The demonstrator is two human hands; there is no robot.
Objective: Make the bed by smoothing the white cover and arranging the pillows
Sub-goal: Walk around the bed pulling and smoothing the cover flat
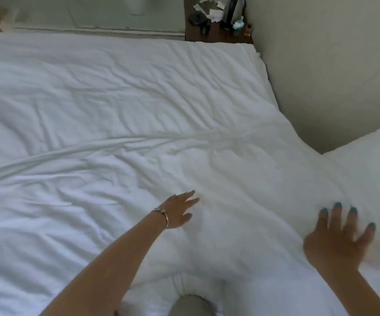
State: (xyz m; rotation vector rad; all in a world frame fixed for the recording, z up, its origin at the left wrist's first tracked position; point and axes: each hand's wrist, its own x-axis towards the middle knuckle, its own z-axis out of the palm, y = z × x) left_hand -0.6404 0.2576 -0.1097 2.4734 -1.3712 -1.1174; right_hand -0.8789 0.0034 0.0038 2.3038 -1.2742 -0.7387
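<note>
Hands flat, fingers spread, grasping nothing: left hand [179, 212], right hand [339, 236] | white cover [116, 110] spread over bed, creased | advice: sweep palms outward along long ridge [93, 149], light even pressure toward edges

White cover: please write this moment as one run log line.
step: smoothing | left hand: open, flat on white cover | right hand: open, fingers spread on cover | cover: creased | nightstand: cluttered

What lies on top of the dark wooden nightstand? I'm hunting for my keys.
The dark wooden nightstand holds crumpled white papers, a black kettle-like jug and small dark items. Keys can't be made out; the clutter may cover more.
</note>
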